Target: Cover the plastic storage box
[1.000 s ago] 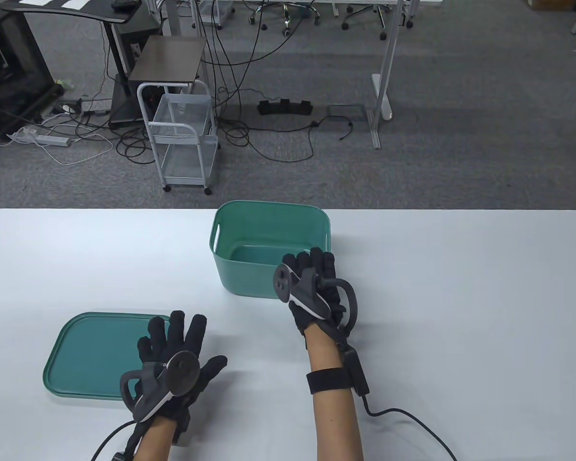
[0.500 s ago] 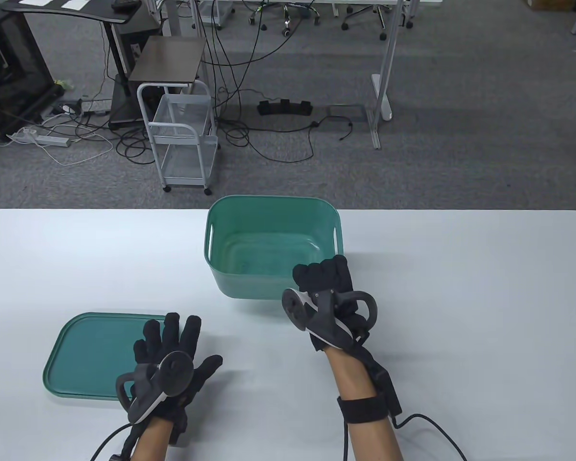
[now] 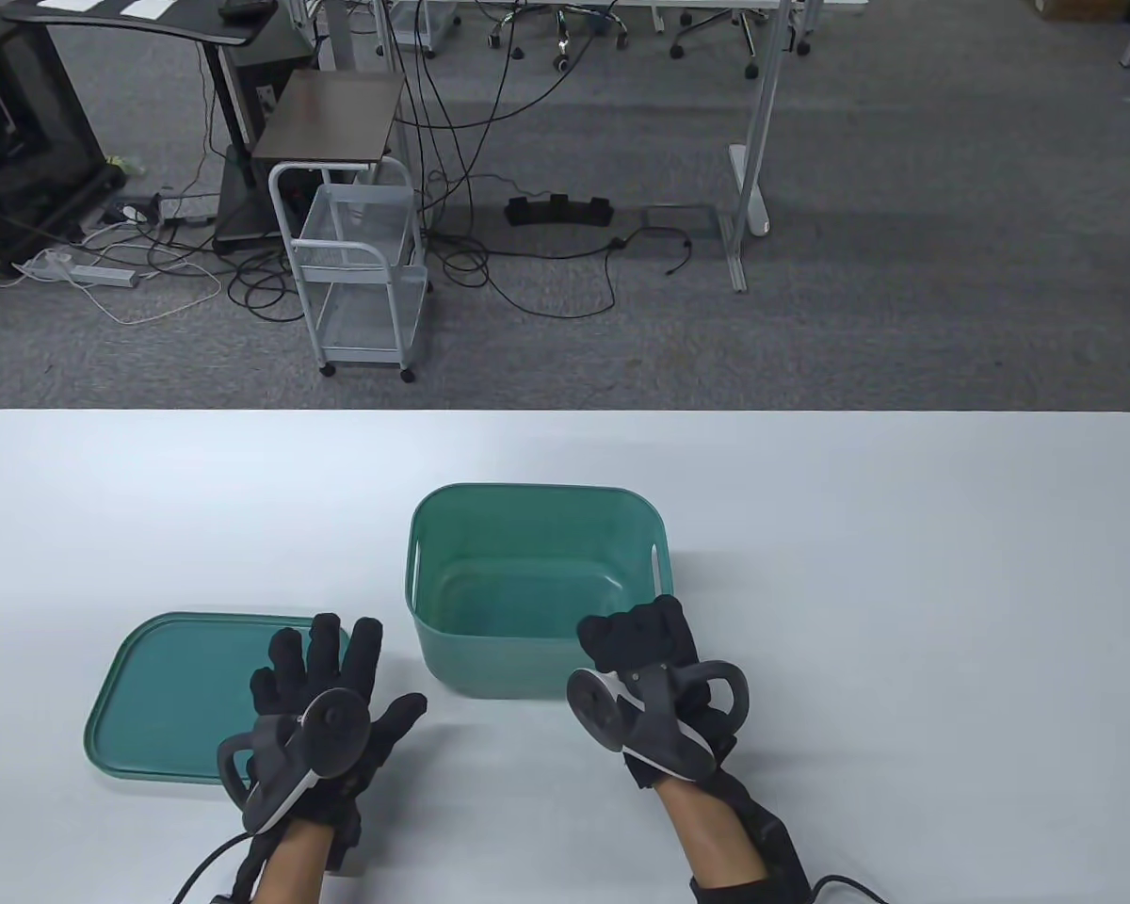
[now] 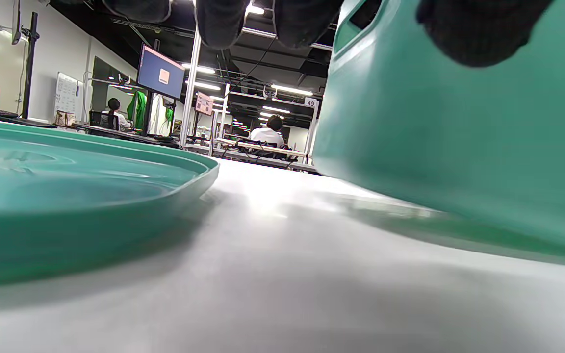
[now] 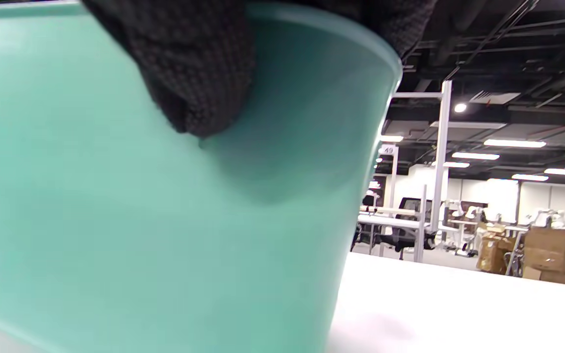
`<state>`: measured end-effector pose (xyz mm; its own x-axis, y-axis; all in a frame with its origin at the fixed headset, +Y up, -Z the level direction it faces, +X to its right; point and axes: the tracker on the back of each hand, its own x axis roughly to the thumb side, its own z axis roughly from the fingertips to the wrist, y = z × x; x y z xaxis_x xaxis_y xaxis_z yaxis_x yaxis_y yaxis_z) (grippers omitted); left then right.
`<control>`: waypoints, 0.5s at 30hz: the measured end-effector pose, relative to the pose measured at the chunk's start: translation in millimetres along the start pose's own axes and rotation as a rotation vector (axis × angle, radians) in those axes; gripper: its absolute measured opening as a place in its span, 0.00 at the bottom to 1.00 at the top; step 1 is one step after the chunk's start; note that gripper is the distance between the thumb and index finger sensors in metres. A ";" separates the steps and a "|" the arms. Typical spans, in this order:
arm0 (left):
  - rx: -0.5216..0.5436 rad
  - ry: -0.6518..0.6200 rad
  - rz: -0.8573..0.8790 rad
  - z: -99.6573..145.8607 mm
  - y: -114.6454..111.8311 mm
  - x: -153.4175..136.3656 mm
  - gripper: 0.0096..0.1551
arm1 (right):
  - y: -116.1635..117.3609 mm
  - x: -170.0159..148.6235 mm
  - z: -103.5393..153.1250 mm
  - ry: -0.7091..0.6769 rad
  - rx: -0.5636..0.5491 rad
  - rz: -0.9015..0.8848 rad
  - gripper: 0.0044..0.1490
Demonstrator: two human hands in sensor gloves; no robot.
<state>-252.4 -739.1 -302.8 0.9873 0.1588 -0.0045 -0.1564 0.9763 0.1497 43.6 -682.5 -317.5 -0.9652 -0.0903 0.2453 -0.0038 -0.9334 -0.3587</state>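
The green plastic storage box [image 3: 490, 650] stands open and empty on the white table, near the middle front. My right hand [image 3: 642, 642] grips its near right rim corner; in the right wrist view my thumb [image 5: 194, 73] presses on the box's outer wall [image 5: 115, 220]. The green lid [image 3: 179, 692] lies flat at the front left. My left hand [image 3: 325, 673] rests spread, fingers over the lid's right edge, holding nothing. The left wrist view shows the lid [image 4: 66, 186] on the left and the box [image 4: 459, 137] on the right.
The white table [image 3: 904, 584] has bare surface to the right and behind the box. Beyond the far edge are a wire cart [image 3: 363, 268], cables and desk legs on grey carpet.
My right hand has pulled the box towards me, from the table's far edge to the middle front, beside the lid. My left hand has shifted slightly back and left.
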 end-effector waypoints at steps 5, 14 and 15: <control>-0.011 0.006 -0.001 0.3 0.4 -0.5 0.56 | -3.6 9.2 -7.2 -0.047 0.078 0.035 0.28; -0.019 0.014 -0.017 1.0 1.2 -3.0 0.56 | -15.2 -16.9 6.1 0.009 0.080 -0.124 0.62; -0.034 0.019 -0.017 0.7 0.9 -3.1 0.56 | -15.1 -24.3 11.0 0.036 0.093 -0.119 0.65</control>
<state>-255.6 -738.8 -302.0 0.9891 0.1446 -0.0260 -0.1407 0.9833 0.1157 70.0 -670.0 -308.2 -0.9683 0.0337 0.2476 -0.0959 -0.9652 -0.2435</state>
